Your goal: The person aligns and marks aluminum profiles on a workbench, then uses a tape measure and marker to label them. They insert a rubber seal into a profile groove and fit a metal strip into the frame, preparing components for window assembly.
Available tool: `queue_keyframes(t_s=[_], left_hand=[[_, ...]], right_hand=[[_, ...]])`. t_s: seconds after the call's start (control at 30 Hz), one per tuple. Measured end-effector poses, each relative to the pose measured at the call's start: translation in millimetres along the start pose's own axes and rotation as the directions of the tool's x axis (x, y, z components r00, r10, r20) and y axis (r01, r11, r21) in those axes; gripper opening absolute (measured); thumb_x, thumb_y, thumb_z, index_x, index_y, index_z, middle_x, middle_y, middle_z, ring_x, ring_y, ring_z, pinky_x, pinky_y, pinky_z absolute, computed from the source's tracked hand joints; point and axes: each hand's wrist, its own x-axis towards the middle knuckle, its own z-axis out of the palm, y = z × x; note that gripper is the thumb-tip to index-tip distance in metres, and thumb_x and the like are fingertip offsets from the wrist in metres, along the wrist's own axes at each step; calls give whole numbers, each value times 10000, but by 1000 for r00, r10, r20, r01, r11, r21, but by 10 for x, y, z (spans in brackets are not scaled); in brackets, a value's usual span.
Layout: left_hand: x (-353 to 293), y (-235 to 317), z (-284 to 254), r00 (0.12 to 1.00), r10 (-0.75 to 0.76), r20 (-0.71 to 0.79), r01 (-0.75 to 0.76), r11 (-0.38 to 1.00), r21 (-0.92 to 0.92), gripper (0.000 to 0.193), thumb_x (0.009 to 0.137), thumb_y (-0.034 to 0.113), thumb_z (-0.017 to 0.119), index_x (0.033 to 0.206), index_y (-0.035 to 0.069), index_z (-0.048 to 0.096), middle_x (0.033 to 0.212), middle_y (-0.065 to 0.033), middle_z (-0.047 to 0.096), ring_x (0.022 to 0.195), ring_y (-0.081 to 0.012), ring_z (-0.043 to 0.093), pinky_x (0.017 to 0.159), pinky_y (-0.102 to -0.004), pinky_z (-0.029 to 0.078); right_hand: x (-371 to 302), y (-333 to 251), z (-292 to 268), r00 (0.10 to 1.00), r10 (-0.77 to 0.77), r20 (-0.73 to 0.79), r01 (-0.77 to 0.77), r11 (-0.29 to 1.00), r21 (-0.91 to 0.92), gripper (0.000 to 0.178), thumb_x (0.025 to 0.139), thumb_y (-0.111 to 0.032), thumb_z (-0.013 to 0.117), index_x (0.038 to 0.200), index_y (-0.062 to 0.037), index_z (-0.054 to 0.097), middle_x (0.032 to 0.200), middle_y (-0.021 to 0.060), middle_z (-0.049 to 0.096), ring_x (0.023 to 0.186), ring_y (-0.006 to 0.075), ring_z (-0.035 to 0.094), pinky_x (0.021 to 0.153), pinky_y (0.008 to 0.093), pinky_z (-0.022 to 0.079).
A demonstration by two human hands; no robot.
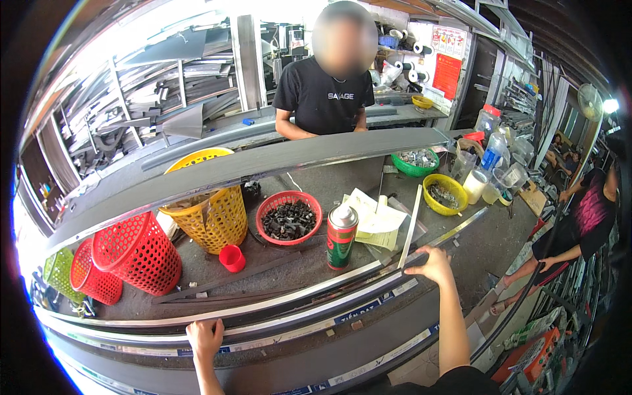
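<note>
My left hand [205, 337] rests at the near edge of the bench, its fingers curled over a long metal profile [309, 289] with a pale upper edge. Farther right, my right hand [431, 265] is closed around the end of a dark profile [415, 260]; how far that piece runs under the fingers is hidden. Just beyond it, a thin pale strip [411, 227] slants away across the bench. A red and green spray can [342, 240] stands upright between my hands, with pale paper sheets [375, 220] behind it.
A red basket of small black parts [288, 218] and a small red cup [232, 259] stand left of the can. Tall perforated baskets [137, 253] line the left. A wide grey profile [263, 158] spans the bench, with a person [326, 99] behind it. Bottles [492, 155] crowd the far right.
</note>
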Motion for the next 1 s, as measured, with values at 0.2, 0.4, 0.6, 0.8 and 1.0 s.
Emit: queue_keyframes(t_s=[0.2, 0.4, 0.6, 0.8, 1.0], left_hand=[[11, -32, 52, 1000, 5, -22, -6, 1000, -18, 315, 816, 274, 676, 625, 23, 681, 564, -186, 591, 540, -413, 599, 547, -477, 476], [29, -2, -4, 1000, 4, 3, -4, 1000, -9, 292, 814, 250, 683, 625, 28, 668, 560, -184, 572, 534, -412, 585, 545, -475, 463], [42, 37, -32, 1000, 16, 9, -16, 999, -28, 267, 818, 223, 680, 635, 31, 653, 560, -176, 568, 541, -410, 586, 543, -464, 463], [45, -8, -11, 998, -35, 52, 36, 999, -31, 275, 817, 222, 676, 620, 32, 647, 545, -176, 555, 529, -409, 577, 538, -461, 458], [44, 2, -11, 997, 62, -47, -64, 998, -30, 302, 826, 230, 669, 599, 34, 632, 543, -174, 550, 523, -405, 576, 533, -463, 452]], right_hand=[[-215, -76, 127, 979, -108, -174, 154, 947, 283, 491, 595, -263, 949, 1002, -87, 736, 1096, 138, 724, 1101, 352, 646, 986, 469, 459], [-385, -300, 336, 942, -190, -277, 288, 881, 374, 404, 573, -163, 949, 906, -74, 739, 995, 112, 712, 996, 335, 643, 898, 445, 491], [-431, -542, 321, 898, -299, -322, 364, 917, 163, 464, 548, -226, 959, 936, -98, 740, 1093, 75, 691, 1112, 303, 592, 1006, 472, 398], [-474, -900, 381, 936, -328, -130, 351, 901, 257, 472, 549, -253, 955, 959, -134, 754, 1121, 38, 687, 1163, 271, 564, 1035, 472, 338], [-563, -1164, 412, 914, -375, -156, 389, 918, 76, 518, 518, -270, 960, 977, -148, 753, 1139, 7, 681, 1195, 271, 530, 1073, 511, 276]])
